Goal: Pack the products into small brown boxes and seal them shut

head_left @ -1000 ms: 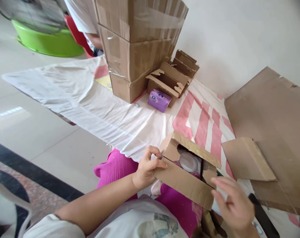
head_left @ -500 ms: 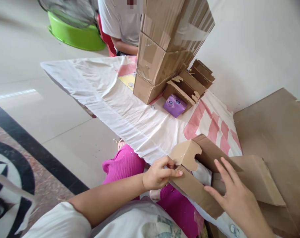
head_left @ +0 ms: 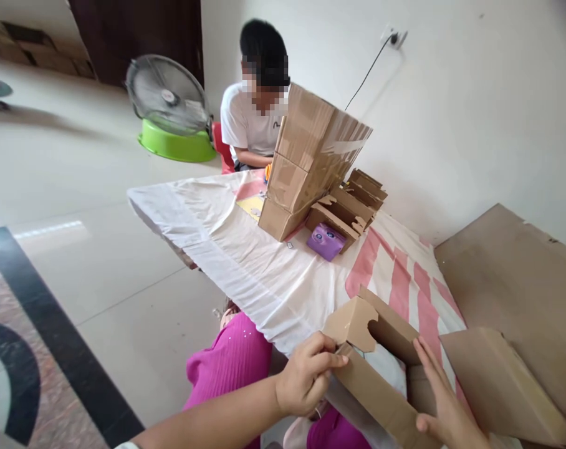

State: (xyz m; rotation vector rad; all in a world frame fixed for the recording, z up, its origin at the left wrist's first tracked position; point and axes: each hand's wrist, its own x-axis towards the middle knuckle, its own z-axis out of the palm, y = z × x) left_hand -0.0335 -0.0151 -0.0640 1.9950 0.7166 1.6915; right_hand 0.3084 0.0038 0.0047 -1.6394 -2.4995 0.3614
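Note:
A small open-topped cardboard box [head_left: 379, 393] sits at the near edge of the cloth-covered table. Its left end wall has a curved notch, and through its open middle I see pale cloth. My left hand [head_left: 306, 377] pinches the box's near left corner, index finger lying along the top edge. At the right end my right hand [head_left: 444, 402] has its fingers stretched out, fingertips against the far wall and thumb apart near the near wall. A large folded cardboard flap or sheet [head_left: 507, 380] lies right beside that hand.
Stacked taped boxes [head_left: 283, 181] stand across the table [head_left: 245, 274], beside open cardboard boxes [head_left: 343, 209] and a purple box [head_left: 326, 242]. A big cardboard piece [head_left: 512, 280] leans at right. Behind are a seated person [head_left: 252, 118] and a fan [head_left: 168, 96] on a green basin [head_left: 175, 142].
My view has tilted up, showing more of the room and the seated person. My left hand keeps its pinch on the corner. The right hand's fingers now touch the far wall.

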